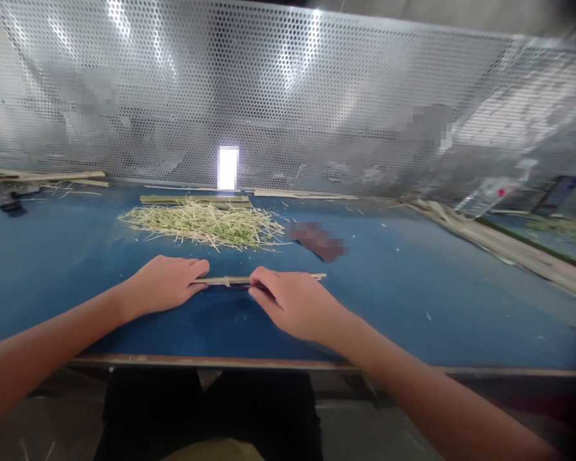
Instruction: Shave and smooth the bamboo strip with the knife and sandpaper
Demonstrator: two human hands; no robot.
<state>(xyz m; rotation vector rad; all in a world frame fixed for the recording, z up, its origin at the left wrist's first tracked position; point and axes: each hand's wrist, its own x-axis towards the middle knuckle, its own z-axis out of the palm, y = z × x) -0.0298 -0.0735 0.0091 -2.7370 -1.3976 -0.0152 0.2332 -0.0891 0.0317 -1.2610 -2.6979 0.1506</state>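
Observation:
A thin pale strip lies crosswise above the blue tabletop near its front edge. My left hand pinches its left end between thumb and fingers. Farther right along the strip, my right hand is closed on it, and the strip's end shows beyond the knuckles. Something dark and thin shows under the strip by my right fingertips, too small to make out. Just behind the hands is a heap of thin pale and green shavings. To its right lies a dark reddish-brown piece, partly blurred.
A flat greenish strip lies behind the heap. A bright upright screen stands against the perforated metal panel. Long strips and a plastic bottle are at the right. More strips and a dark object are at the left.

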